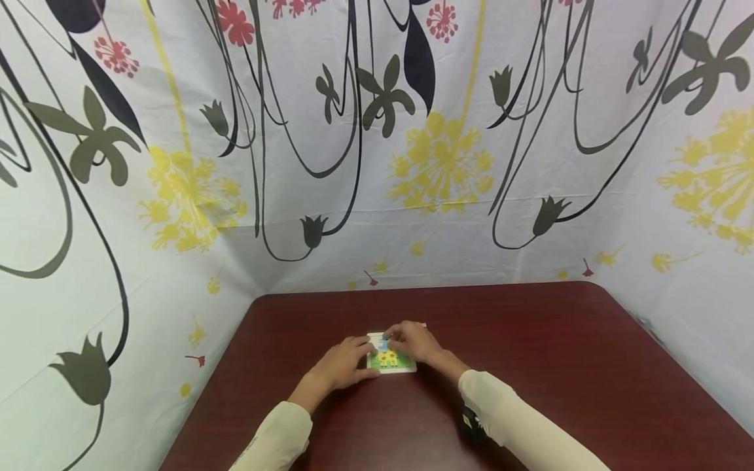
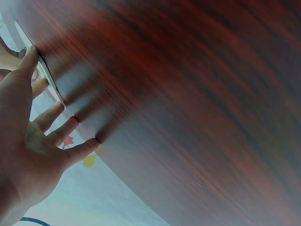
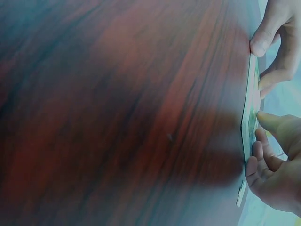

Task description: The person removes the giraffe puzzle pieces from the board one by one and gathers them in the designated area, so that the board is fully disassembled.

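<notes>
A thin picture board (image 1: 393,366) with a white border lies on the table, showing a yellow spotted animal on green with blue above. My left hand (image 1: 344,363) spreads over its left side, thumb at the near edge; in the left wrist view that hand (image 2: 40,136) has its fingers extended, the outer ones on the table. Over the board's upper right, my right hand (image 1: 415,341) bends its fingers, thumb and index tips close together at the blue part. In the right wrist view, the right hand (image 3: 277,165) touches the board (image 3: 246,122); whether it pinches a piece is unclear.
Just beyond the right hand lies a small flat pale piece (image 3: 241,194), partly hidden in the head view. The dark red wooden table (image 1: 530,366) extends around the board. A flower-patterned cloth (image 1: 365,196) hangs along its far side and both sides.
</notes>
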{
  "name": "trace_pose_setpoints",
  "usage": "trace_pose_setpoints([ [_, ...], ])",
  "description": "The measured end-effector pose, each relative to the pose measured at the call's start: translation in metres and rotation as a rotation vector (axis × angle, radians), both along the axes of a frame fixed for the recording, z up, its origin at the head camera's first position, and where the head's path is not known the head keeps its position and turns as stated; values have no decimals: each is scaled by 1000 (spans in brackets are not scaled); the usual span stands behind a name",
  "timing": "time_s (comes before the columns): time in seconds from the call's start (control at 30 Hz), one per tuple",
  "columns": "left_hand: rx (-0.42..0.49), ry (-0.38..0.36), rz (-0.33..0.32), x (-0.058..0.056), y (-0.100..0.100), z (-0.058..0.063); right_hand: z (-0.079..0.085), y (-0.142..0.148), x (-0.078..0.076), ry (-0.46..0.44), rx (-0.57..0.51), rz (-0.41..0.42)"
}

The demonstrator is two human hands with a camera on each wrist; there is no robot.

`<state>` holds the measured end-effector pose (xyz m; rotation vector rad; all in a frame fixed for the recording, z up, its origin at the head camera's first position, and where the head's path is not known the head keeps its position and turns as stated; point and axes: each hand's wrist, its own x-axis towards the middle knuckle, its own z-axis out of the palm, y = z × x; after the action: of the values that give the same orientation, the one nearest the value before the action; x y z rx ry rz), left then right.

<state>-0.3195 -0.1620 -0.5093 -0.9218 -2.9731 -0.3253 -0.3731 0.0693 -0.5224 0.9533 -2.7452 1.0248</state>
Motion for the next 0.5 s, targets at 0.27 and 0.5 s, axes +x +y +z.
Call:
trace_pose_setpoints([
  [0.27,-10,3,-3,0,1,0,-5,-2,-7,63,6,106],
  [0.5,-17,-11,11,0,1,1,-5,-3,-5,82,24,94],
])
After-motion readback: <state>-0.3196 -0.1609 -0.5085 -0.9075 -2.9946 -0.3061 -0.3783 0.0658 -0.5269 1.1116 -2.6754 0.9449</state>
